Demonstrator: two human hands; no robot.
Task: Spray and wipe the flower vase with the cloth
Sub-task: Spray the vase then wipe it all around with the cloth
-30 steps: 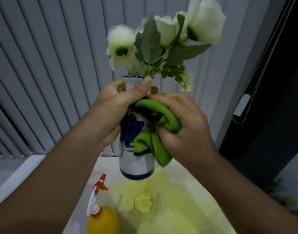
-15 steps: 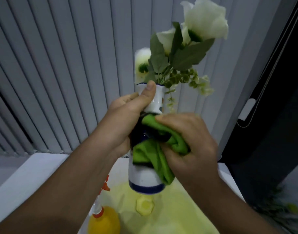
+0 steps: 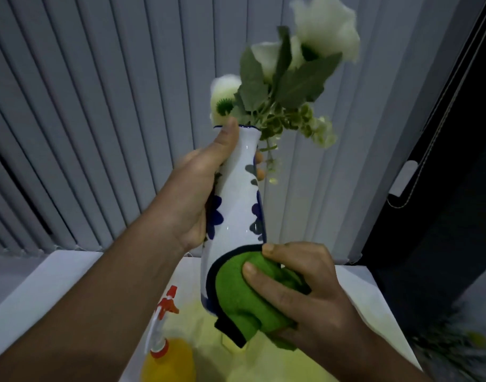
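A tall white vase with blue flower patterns is held in the air above the table, tilted slightly right. White flowers with green leaves stick out of its mouth. My left hand grips the vase's neck and upper body, thumb up near the rim. My right hand presses a bunched green cloth against the vase's lower part and base, hiding the bottom edge. A yellow spray bottle with a white and red trigger head stands on the table below my left forearm.
A white table lies below, with a yellow-green mat under the vase. Grey vertical blinds fill the background. A dark window frame with a cord runs down the right side.
My right hand slid the green cloth down from the vase's middle to its base. The vase rose slightly and its painted middle is now uncovered.
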